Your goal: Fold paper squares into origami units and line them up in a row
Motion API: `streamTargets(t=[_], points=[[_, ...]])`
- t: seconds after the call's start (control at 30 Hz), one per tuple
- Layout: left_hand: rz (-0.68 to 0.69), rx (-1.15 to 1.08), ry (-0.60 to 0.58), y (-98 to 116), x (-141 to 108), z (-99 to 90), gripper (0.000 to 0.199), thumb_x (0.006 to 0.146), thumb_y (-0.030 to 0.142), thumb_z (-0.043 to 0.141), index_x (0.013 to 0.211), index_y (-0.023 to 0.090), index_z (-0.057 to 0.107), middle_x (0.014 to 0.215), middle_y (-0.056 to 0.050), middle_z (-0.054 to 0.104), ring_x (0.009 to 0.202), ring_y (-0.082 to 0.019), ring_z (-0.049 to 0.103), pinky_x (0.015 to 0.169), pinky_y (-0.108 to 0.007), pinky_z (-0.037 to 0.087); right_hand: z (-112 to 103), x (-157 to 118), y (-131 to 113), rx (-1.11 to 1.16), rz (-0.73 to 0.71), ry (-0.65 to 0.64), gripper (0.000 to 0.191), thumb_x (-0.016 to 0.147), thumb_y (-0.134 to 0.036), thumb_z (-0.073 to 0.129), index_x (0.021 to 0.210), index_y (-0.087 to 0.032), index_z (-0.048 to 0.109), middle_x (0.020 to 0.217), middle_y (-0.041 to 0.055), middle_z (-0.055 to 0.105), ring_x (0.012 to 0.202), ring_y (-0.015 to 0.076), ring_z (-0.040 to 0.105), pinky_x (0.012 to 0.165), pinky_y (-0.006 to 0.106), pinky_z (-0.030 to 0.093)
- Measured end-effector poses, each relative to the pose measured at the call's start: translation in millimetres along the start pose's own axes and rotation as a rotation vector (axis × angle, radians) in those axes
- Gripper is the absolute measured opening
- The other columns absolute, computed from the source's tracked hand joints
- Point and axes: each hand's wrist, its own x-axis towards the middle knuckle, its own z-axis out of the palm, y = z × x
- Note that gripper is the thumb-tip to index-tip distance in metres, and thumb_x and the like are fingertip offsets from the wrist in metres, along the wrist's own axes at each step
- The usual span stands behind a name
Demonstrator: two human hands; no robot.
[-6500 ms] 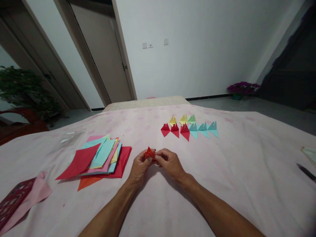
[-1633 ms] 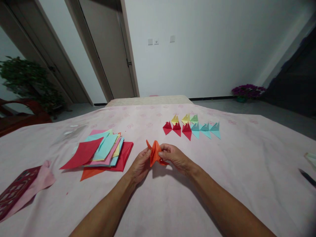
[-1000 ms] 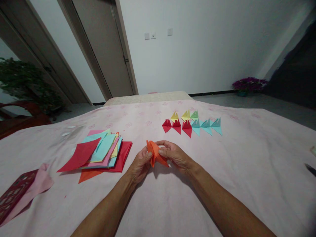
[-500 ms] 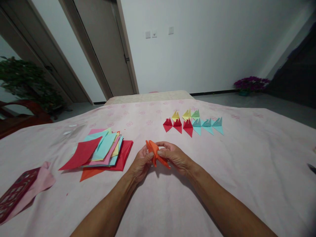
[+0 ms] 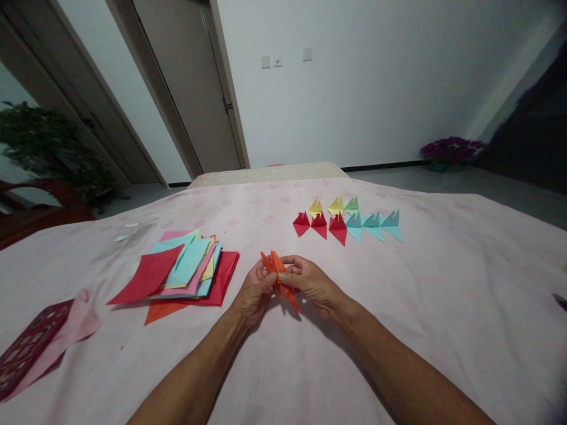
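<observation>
An orange folded paper (image 5: 280,273), with long narrow points at top and bottom, is pinched between both hands just above the cloth. My left hand (image 5: 257,288) grips its left side, thumb on the front. From the right, my right hand (image 5: 312,282) closes on it with thumb and forefinger; the thumbs almost meet at its middle. Fingers behind the paper are partly hidden. Beyond the hands stand finished paper cranes in rows: red cranes (image 5: 319,224), light blue cranes (image 5: 373,224), yellow cranes (image 5: 335,205) and a green crane (image 5: 351,204).
A loose pile of coloured paper squares (image 5: 190,265) lies left of my hands. Nearer the left edge is a dark red patterned phone-like object (image 5: 33,342) on pink cloth or paper (image 5: 82,321). A pale pink tablecloth (image 5: 443,295) covers the table. A dark object (image 5: 560,302) shows at the right edge.
The orange paper has turned between my fingers: its upper points stand further apart and its lower part now hangs more steeply. Both hands stay nearly in place.
</observation>
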Motion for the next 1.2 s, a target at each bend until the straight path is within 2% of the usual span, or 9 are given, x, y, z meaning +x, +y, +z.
streamTargets(t=[0.2,0.43,0.53,0.63,0.77,0.83,0.93,1.07,1.2], points=[[-0.008,0.007,-0.027,-1,0,0.7,0.066,0.066,0.031,0.087,0.123,0.016,0.056,0.101,-0.011,0.073,0.086,-0.021,0.071,0.077,-0.029,0.053,3,2,3,0.051,-0.007,0.032,0.054,0.062,-0.034,0.087,0.105,-0.017,0.059,0.088,0.0049,0.071,0.074,0.0183,0.068,0.07,0.032,0.053],[-0.086,-0.023,-0.121,2,-1,-3.1,0.059,0.066,0.033,0.087,0.115,0.013,0.062,0.1,-0.013,0.073,0.092,-0.024,0.07,0.085,-0.033,0.051,0,4,5,0.026,0.018,0.021,0.06,0.057,-0.036,0.089,0.107,-0.019,0.06,0.075,-0.0022,0.064,0.063,0.0135,0.061,0.059,0.026,0.047],[-0.126,-0.058,-0.124,3,-3,-3.5,0.054,0.062,0.03,0.089,0.108,0.014,0.065,0.089,-0.008,0.073,0.083,-0.02,0.07,0.081,-0.029,0.051,2,2,2,-0.014,0.033,0.041,0.059,0.056,-0.036,0.089,0.104,-0.018,0.06,0.068,-0.0066,0.056,0.054,0.0087,0.051,0.052,0.022,0.04],[-0.121,-0.129,-0.073,4,-3,-6.4,0.045,0.06,0.024,0.091,0.096,0.017,0.065,0.079,0.0,0.069,0.073,-0.013,0.067,0.073,-0.022,0.049,6,1,1,-0.051,-0.004,0.088,0.059,0.058,-0.039,0.088,0.105,-0.019,0.059,0.068,-0.0077,0.052,0.053,0.0076,0.046,0.05,0.021,0.036],[-0.115,-0.186,-0.014,6,-3,-11.9,0.043,0.057,0.024,0.092,0.088,0.019,0.062,0.081,0.003,0.067,0.074,-0.011,0.066,0.076,-0.023,0.05,8,-3,-1,-0.11,-0.202,0.094,0.038,0.072,-0.046,0.077,0.093,-0.019,0.063,0.076,-0.0014,0.06,0.066,0.0127,0.054,0.061,0.026,0.042],[-0.093,-0.21,0.002,8,-3,-13.4,0.045,0.056,0.023,0.093,0.086,0.02,0.06,0.08,0.005,0.064,0.073,-0.01,0.065,0.075,-0.022,0.051,9,-5,-3,-0.233,-0.317,0.071,0.025,0.075,-0.042,0.074,0.084,-0.019,0.066,0.078,0.0009,0.063,0.072,0.0157,0.057,0.069,0.03,0.044],[-0.06,-0.246,-0.005,11,-3,-13.7,0.043,0.057,0.022,0.092,0.084,0.02,0.059,0.076,0.006,0.06,0.069,-0.008,0.062,0.066,-0.019,0.049,8,-8,-5,-0.509,-0.531,0.09,0.012,0.075,-0.029,0.075,0.081,-0.022,0.069,0.082,0.0026,0.066,0.081,0.0192,0.058,0.077,0.034,0.044],[-0.03,-0.261,-0.038,13,-3,-12.0,0.04,0.058,0.024,0.091,0.079,0.02,0.057,0.073,0.006,0.055,0.07,-0.009,0.06,0.066,-0.019,0.048,5,-8,-3,-0.846,-0.784,0.14,0.004,0.082,-0.022,0.071,0.083,-0.025,0.072,0.078,0.002,0.067,0.079,0.0192,0.056,0.078,0.035,0.04],[0.01,-0.241,-0.046,11,-2,-11.7,0.037,0.061,0.027,0.09,0.073,0.019,0.056,0.07,0.006,0.051,0.071,-0.01,0.058,0.068,-0.021,0.048,4,-10,-1,-1.022,-0.913,0.185,0.008,0.088,-0.023,0.065,0.084,-0.025,0.071,0.076,0.0023,0.066,0.076,0.0186,0.054,0.074,0.034,0.036]])
